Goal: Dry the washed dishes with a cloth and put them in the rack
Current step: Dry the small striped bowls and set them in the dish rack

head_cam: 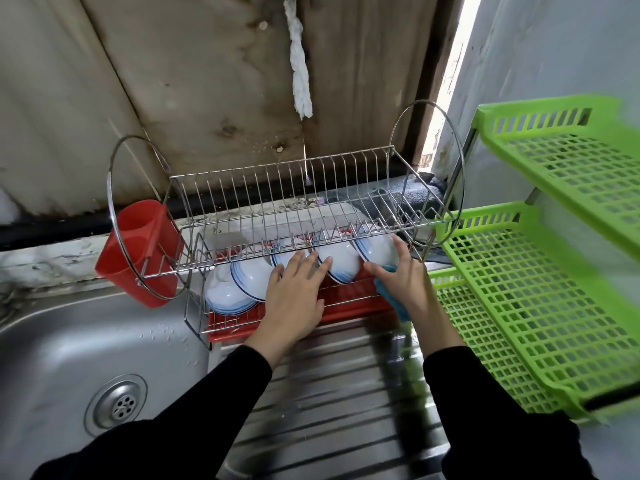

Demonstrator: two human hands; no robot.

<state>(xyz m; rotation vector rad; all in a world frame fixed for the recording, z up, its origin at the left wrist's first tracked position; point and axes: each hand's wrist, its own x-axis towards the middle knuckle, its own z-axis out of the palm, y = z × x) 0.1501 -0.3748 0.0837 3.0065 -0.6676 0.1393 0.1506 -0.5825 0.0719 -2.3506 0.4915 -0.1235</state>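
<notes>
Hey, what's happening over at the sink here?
A person is arranging white, blue-rimmed bowls on the lower tier of a wire dish rack beside the sink. The left hand lies flat with its fingers touching the middle bowls. The right hand touches the rightmost bowl, with a blue cloth bunched under its palm.

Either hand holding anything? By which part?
Left hand: nothing, straight fingers on the bowls. Right hand spread on the rightmost bowl, blue cloth under its palm; actual grip cannot be told.
</notes>
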